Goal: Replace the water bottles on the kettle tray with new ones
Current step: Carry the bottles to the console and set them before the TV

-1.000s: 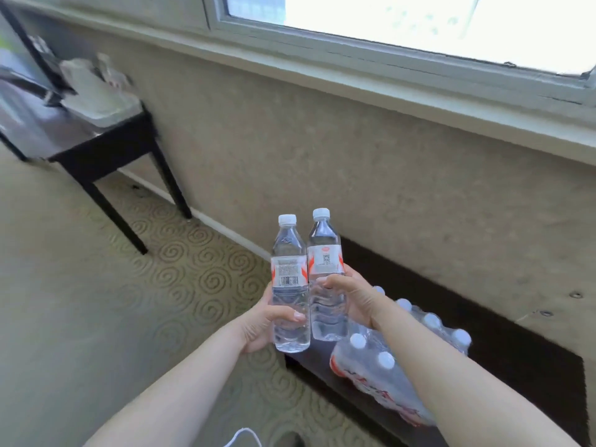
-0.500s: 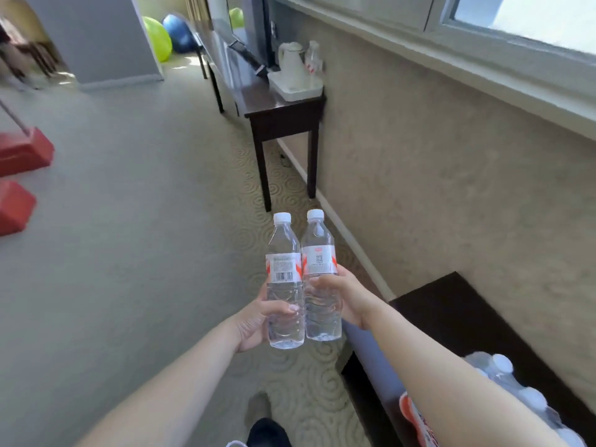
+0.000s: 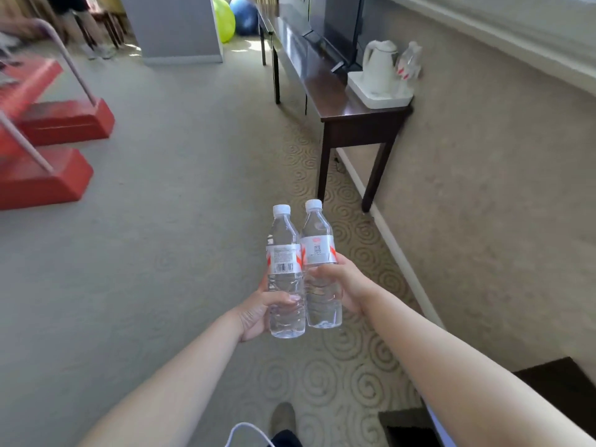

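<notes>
I hold two full clear water bottles with white caps, upright and side by side over the carpet. My left hand (image 3: 258, 312) grips the left bottle (image 3: 285, 253) low on its body. My right hand (image 3: 346, 282) grips the right bottle (image 3: 317, 240) at its middle. Far ahead at the right, a white kettle tray (image 3: 375, 96) sits on the near end of a dark wooden console table (image 3: 358, 119). On the tray stand a white kettle (image 3: 379, 64) and, behind it, blurred water bottles with red labels (image 3: 409, 64).
Red stepped platforms with a handrail (image 3: 48, 130) stand at the left. A green ball (image 3: 224, 19) and a blue ball (image 3: 245, 14) lie far back. A dark low bench (image 3: 561, 385) is at the lower right, and a person's legs (image 3: 85, 24) show at the top left.
The view has swung left from the wall and the bottle pack toward the room and the console table. The bottle pack has left the view. Both hands still hold their bottles.
</notes>
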`<state>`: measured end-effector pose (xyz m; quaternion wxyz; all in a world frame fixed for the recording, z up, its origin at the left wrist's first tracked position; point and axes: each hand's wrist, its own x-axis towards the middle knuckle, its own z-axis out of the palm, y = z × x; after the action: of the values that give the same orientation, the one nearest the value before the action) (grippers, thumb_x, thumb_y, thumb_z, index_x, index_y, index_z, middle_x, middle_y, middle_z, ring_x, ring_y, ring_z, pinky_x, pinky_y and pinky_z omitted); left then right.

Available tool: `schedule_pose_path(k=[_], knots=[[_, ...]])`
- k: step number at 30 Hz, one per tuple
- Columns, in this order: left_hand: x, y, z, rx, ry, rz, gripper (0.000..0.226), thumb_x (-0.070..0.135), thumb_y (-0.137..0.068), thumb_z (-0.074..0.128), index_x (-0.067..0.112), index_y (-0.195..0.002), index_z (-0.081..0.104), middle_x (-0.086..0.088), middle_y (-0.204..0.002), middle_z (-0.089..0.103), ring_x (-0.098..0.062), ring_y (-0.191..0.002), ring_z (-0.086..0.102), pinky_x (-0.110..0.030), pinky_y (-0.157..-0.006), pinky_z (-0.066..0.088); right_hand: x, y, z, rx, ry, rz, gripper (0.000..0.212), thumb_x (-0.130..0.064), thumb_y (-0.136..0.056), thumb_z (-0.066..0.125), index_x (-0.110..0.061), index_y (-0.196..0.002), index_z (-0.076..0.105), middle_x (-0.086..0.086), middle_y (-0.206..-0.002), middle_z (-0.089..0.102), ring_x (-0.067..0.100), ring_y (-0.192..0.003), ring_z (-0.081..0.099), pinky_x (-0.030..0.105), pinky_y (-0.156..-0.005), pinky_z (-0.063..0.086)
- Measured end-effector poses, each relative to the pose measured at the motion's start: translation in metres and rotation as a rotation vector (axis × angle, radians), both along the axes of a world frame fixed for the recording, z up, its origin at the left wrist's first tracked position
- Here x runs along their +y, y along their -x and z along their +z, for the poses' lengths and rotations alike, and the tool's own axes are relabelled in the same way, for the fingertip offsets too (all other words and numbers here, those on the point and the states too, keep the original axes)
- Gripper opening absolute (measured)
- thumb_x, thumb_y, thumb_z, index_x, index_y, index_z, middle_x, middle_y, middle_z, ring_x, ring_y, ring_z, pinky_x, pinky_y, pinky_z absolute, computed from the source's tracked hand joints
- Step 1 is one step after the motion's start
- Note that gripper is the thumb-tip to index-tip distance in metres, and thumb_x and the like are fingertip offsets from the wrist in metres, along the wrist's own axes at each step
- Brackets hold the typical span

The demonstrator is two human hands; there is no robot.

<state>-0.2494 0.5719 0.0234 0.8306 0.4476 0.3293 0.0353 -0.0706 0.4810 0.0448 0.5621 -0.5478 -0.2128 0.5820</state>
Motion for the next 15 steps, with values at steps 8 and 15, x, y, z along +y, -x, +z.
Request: schedule_pose_path(k=[8, 15], knots=[[0.110, -0.015, 0.001, -0.049, 0.012, 0.032, 0.063, 0.004, -0.069, 0.070, 0.031, -0.124, 0.053, 0.000, -0.092, 0.076, -0.018, -0.079, 0.075, -0.042, -0.068, 0.060, 0.114, -0.018, 0.007, -0.005, 0.009, 0.025, 0.053, -0.004, -0.073, 0.067, -0.005, -0.125, 0.060, 0.022, -0.114, 0.062, 0.038, -0.106, 0.057, 0.061, -0.097, 0.041], [0.174, -0.044, -0.007, 0.014, 0.021, 0.073, 0.075, 0.008, -0.068, 0.073, 0.025, -0.135, 0.045, -0.010, -0.112, 0.069, -0.029, -0.097, 0.069, -0.055, -0.086, 0.055, 0.188, -0.052, -0.005, 0.000, 0.066, 0.028, 0.053, -0.004, -0.072, 0.068, -0.006, -0.125, 0.061, 0.027, -0.121, 0.064, 0.040, -0.105, 0.064, 0.058, -0.099, 0.047]])
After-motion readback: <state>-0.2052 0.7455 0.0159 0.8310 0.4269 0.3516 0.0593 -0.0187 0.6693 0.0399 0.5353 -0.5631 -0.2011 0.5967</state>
